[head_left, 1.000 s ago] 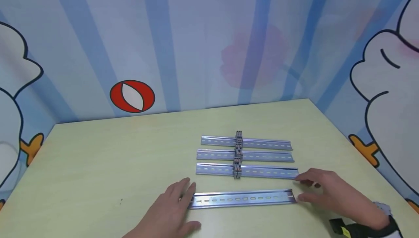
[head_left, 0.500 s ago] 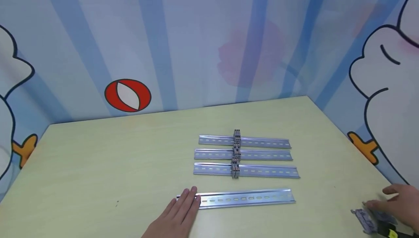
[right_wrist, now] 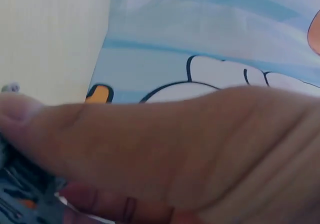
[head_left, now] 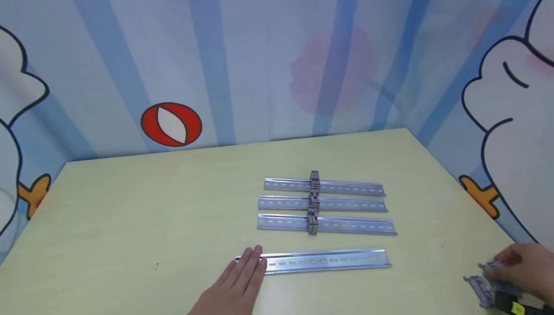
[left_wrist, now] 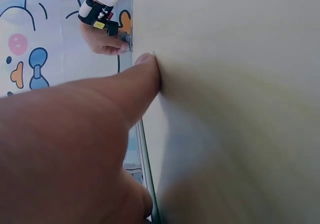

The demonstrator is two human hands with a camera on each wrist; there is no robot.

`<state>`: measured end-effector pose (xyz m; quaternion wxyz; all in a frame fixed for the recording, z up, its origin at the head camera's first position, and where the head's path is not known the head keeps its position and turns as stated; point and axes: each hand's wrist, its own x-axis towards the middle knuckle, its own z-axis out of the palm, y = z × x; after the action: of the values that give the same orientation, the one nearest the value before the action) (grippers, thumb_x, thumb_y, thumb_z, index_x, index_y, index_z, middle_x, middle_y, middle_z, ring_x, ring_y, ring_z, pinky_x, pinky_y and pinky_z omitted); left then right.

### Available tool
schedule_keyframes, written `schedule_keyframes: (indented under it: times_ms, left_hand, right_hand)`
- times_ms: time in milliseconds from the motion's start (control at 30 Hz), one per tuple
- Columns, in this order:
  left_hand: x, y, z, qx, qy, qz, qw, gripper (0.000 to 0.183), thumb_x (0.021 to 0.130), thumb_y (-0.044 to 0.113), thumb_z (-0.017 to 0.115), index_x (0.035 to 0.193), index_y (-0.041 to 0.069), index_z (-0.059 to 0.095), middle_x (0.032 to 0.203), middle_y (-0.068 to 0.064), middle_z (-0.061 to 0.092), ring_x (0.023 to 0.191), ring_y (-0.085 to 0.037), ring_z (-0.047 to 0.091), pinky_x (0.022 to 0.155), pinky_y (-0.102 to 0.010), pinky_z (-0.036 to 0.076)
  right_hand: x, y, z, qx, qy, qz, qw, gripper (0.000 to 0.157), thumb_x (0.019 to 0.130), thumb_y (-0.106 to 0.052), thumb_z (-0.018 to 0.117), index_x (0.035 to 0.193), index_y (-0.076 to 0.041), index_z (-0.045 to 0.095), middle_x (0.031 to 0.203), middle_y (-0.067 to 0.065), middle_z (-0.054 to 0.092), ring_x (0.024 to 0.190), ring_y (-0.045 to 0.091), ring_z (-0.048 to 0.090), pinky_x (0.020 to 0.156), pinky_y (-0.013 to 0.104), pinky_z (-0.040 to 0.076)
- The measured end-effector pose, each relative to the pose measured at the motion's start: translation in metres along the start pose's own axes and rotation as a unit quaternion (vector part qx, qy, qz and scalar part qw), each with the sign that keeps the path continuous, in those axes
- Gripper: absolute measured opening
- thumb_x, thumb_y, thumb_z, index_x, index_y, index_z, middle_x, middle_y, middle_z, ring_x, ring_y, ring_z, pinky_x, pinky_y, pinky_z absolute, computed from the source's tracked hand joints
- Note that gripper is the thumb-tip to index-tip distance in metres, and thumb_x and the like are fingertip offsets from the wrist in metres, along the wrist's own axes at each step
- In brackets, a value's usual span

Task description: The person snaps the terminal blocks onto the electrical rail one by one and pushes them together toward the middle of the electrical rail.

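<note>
My left hand rests with straight fingers on the left end of a bare slotted metal DIN rail. In the left wrist view the left thumb stretches out over the table. At the far right, my right hand pinches a grey terminal block between thumb and fingers; the hand partly covers it. Another grey terminal block lies on the table beside it. In the right wrist view the right thumb hides much of the grey terminal block.
Behind the bare rail lie three DIN rails, roughly parallel. Each carries small grey terminal blocks left of its middle. A printed backdrop rises behind the pale table.
My right hand has left the right end of the bare rail, moved right to the grey terminal blocks and closed its fingers on one. The left hand has flattened onto the rail's left end.
</note>
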<state>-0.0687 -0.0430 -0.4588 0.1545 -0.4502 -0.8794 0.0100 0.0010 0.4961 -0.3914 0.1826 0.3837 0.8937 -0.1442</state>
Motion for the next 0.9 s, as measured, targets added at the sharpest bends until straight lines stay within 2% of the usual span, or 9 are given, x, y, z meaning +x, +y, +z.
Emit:
schedule_keyframes:
  times_ms: [67, 133, 267, 400, 500, 633, 733, 833, 900]
  left_hand:
    - [0.0, 0.001, 0.001, 0.0, 0.0, 0.001, 1.0, 0.096, 0.088, 0.081, 0.021, 0.142, 0.006, 0.046, 0.151, -0.011, 0.048, 0.137, -0.024, 0.047, 0.103, -0.032, 0.047]
    - [-0.001, 0.001, 0.002, -0.001, 0.0, 0.003, 1.0, 0.096, 0.088, 0.08, 0.02, 0.142, 0.005, 0.044, 0.151, -0.012, 0.048, 0.137, -0.024, 0.047, 0.111, -0.03, 0.04]
    - [-0.001, 0.001, 0.005, 0.007, 0.015, 0.001, 0.9999, 0.096, 0.087, 0.081, 0.019, 0.143, 0.006, 0.042, 0.152, -0.011, 0.047, 0.137, -0.023, 0.047, 0.117, -0.027, 0.031]
    - [-0.001, 0.0, 0.006, 0.007, 0.024, 0.003, 0.9997, 0.098, 0.087, 0.082, 0.019, 0.142, 0.004, 0.043, 0.151, -0.012, 0.048, 0.136, -0.024, 0.048, 0.125, -0.026, 0.005]
    - [0.001, 0.0, 0.005, -0.004, 0.022, 0.005, 0.9997, 0.099, 0.087, 0.081, 0.02, 0.142, 0.002, 0.044, 0.151, -0.014, 0.047, 0.136, -0.026, 0.048, 0.117, -0.026, -0.024]
    - [-0.002, 0.002, 0.004, -0.006, 0.025, 0.002, 0.9997, 0.099, 0.087, 0.082, 0.02, 0.14, 0.002, 0.046, 0.151, -0.014, 0.048, 0.136, -0.027, 0.049, 0.117, -0.027, -0.024]
    - [-0.003, 0.002, 0.003, -0.007, 0.03, 0.0, 0.9995, 0.1, 0.086, 0.082, 0.019, 0.14, 0.002, 0.046, 0.151, -0.015, 0.048, 0.136, -0.027, 0.048, 0.118, -0.026, -0.022]
    - [-0.002, 0.001, 0.002, -0.006, 0.045, 0.003, 0.999, 0.101, 0.087, 0.082, 0.018, 0.139, 0.001, 0.047, 0.149, -0.016, 0.05, 0.135, -0.027, 0.049, 0.12, -0.026, -0.019]
    - [-0.001, 0.001, 0.001, -0.007, 0.051, 0.006, 0.9987, 0.101, 0.087, 0.082, 0.018, 0.138, 0.0, 0.048, 0.148, -0.016, 0.05, 0.135, -0.027, 0.049, 0.12, -0.026, -0.018]
  right_hand:
    - [-0.001, -0.002, 0.001, 0.02, 0.026, -0.045, 0.998, 0.042, 0.078, -0.015, 0.081, 0.101, 0.015, 0.063, 0.08, 0.021, 0.068, 0.07, 0.026, 0.06, 0.058, 0.033, 0.049]
    - [-0.004, -0.01, 0.001, 0.047, 0.062, -0.088, 0.993, 0.039, 0.079, -0.017, 0.08, 0.101, 0.011, 0.066, 0.079, 0.017, 0.072, 0.069, 0.023, 0.061, 0.057, 0.031, 0.049]
    - [-0.017, -0.033, 0.0, 0.098, 0.114, -0.181, 0.972, 0.032, 0.082, -0.021, 0.078, 0.099, 0.004, 0.068, 0.081, 0.012, 0.075, 0.068, 0.021, 0.066, 0.055, 0.032, 0.053]
    - [-0.033, -0.057, 0.003, 0.122, 0.145, -0.223, 0.956, 0.025, 0.084, -0.023, 0.076, 0.097, -0.004, 0.069, 0.084, 0.011, 0.077, 0.07, 0.018, 0.067, 0.055, 0.028, 0.051]
    - [-0.044, -0.073, 0.005, 0.144, 0.149, -0.223, 0.952, 0.028, 0.086, -0.032, 0.074, 0.098, -0.007, 0.068, 0.088, 0.011, 0.077, 0.071, 0.016, 0.066, 0.055, 0.026, 0.05]
    - [-0.056, -0.095, 0.01, 0.192, 0.108, -0.252, 0.942, 0.035, 0.09, -0.038, 0.068, 0.104, -0.006, 0.062, 0.102, 0.016, 0.073, 0.073, 0.014, 0.073, 0.06, 0.028, 0.058]
    - [-0.067, -0.113, 0.016, 0.241, 0.072, -0.29, 0.923, 0.033, 0.095, -0.031, 0.063, 0.108, -0.003, 0.055, 0.109, 0.021, 0.067, 0.079, 0.012, 0.076, 0.066, 0.03, 0.063]
    - [-0.078, -0.13, 0.025, 0.282, 0.055, -0.319, 0.903, 0.028, 0.097, -0.023, 0.062, 0.108, 0.0, 0.052, 0.105, 0.023, 0.069, 0.08, 0.01, 0.076, 0.068, 0.03, 0.063]
    - [-0.086, -0.14, 0.032, 0.286, 0.057, -0.329, 0.898, 0.027, 0.094, -0.02, 0.066, 0.109, 0.0, 0.056, 0.101, 0.022, 0.072, 0.077, 0.006, 0.075, 0.068, 0.029, 0.063]
